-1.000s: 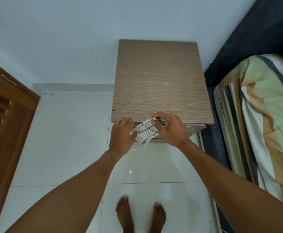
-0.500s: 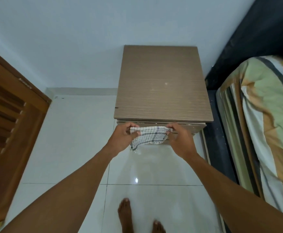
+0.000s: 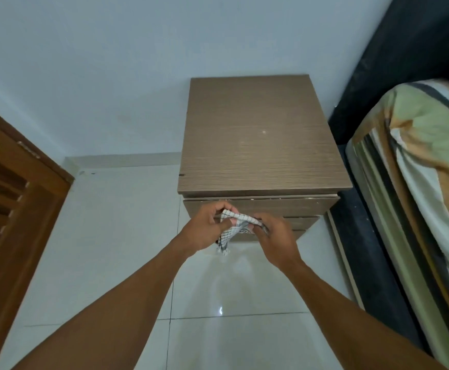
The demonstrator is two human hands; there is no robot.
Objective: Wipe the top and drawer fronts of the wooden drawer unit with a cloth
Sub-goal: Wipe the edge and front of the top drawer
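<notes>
The wooden drawer unit [image 3: 260, 145] stands against the white wall, its bare brown top facing me and its stacked drawer fronts [image 3: 309, 208] showing below the top's front edge. A small white checked cloth [image 3: 231, 231] is bunched between both hands, in front of the drawer fronts. My left hand [image 3: 207, 228] pinches the cloth's left part. My right hand [image 3: 275, 237] grips its right part. One corner of the cloth hangs down below my left hand.
A bed with a striped green, orange and white cover [image 3: 426, 182] on a dark base [image 3: 373, 252] runs along the right, close to the unit. A brown louvred wooden door [image 3: 9, 209] stands at the left. Glossy white floor tiles [image 3: 106, 249] lie below.
The hands came closer together, so the cloth went from stretched flat to bunched. The view moved back and tilted up; my feet are out of frame.
</notes>
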